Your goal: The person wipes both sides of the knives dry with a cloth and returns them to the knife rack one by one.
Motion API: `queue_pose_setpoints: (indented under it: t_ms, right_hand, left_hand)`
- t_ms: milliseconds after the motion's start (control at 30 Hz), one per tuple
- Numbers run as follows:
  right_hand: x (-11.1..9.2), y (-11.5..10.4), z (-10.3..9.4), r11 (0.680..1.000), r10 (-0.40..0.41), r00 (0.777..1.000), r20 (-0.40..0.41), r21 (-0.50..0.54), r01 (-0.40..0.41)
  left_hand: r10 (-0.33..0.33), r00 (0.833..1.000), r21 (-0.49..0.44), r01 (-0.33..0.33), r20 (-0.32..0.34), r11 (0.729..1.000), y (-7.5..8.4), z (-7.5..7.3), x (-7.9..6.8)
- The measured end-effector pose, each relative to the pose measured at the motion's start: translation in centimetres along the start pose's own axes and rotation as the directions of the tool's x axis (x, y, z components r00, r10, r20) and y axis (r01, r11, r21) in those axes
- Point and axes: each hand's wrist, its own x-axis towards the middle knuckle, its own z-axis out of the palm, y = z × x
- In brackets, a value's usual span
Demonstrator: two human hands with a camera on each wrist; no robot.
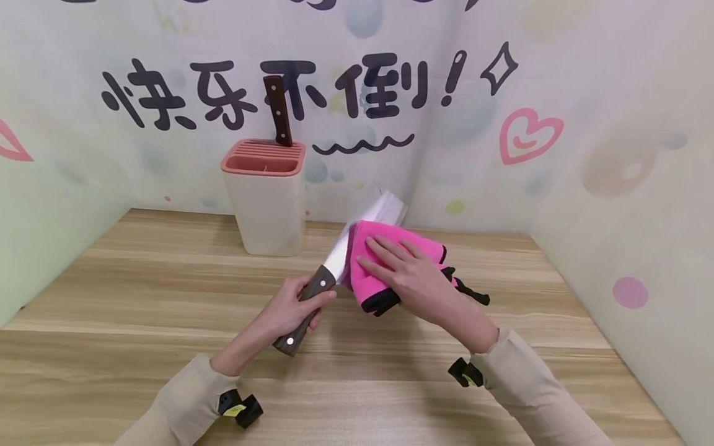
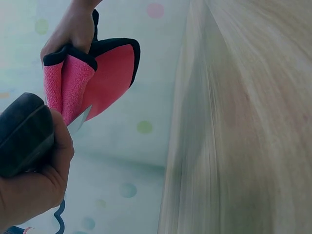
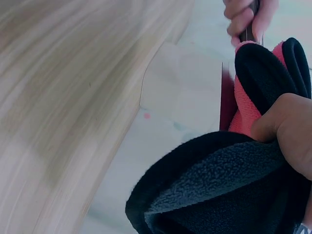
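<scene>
My left hand (image 1: 295, 306) grips the dark wooden handle (image 1: 319, 282) of a cleaver, held up over the table with its blade slanting away to the right. A pink cloth (image 1: 370, 266) with black edging is folded over the broad, shiny blade (image 1: 393, 207). With fingers spread on top and thumb underneath, my right hand (image 1: 418, 282) pinches the cloth against the blade. The right wrist view shows the cloth's dark underside (image 3: 209, 180) and the blade's flat face (image 3: 180, 85). Much of the blade's middle is hidden by the cloth.
A white knife block (image 1: 266, 214) with a red slotted top stands at the back left of the wood-grain table (image 1: 139, 279). One dark-handled knife (image 1: 277, 111) sits upright in it. Behind the table is a printed wall covering (image 1: 446, 161), with side walls left and right.
</scene>
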Motion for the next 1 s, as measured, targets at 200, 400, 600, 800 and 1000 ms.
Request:
queue_pose_setpoints:
  t_ms: [200, 400, 600, 800, 1000]
  right_hand:
    - [0.2, -1.0, -0.1, 0.997, -0.065, 0.998, -0.004, -0.048, 0.065]
    - [0.1, -1.7, -0.2, 0.987, -0.126, 0.992, -0.025, -0.103, 0.123]
    - [-0.1, -1.9, -0.2, 0.977, -0.167, 0.986, -0.023, -0.140, 0.162]
    - [-0.3, -1.7, -0.2, 0.980, -0.167, 0.986, 0.001, -0.107, 0.167]
    - [-0.3, -1.1, -0.4, 0.988, -0.144, 0.989, 0.023, -0.046, 0.145]
  left_hand:
    - [-0.009, 1.000, -0.027, 0.009, -0.002, 1.000, 0.1, 0.1, 0.2]
    - [-0.025, 1.000, -0.049, 0.025, -0.008, 0.999, 0.4, 0.2, 0.1]
    - [-0.014, 1.000, -0.058, 0.014, -0.012, 0.998, 0.3, 0.2, 0.1]
    - [-0.004, 1.000, -0.065, 0.004, -0.008, 0.998, 0.1, 0.2, 0.1]
    - [-0.009, 1.000, -0.064, 0.009, -0.003, 0.998, -0.1, 0.1, 0.1]
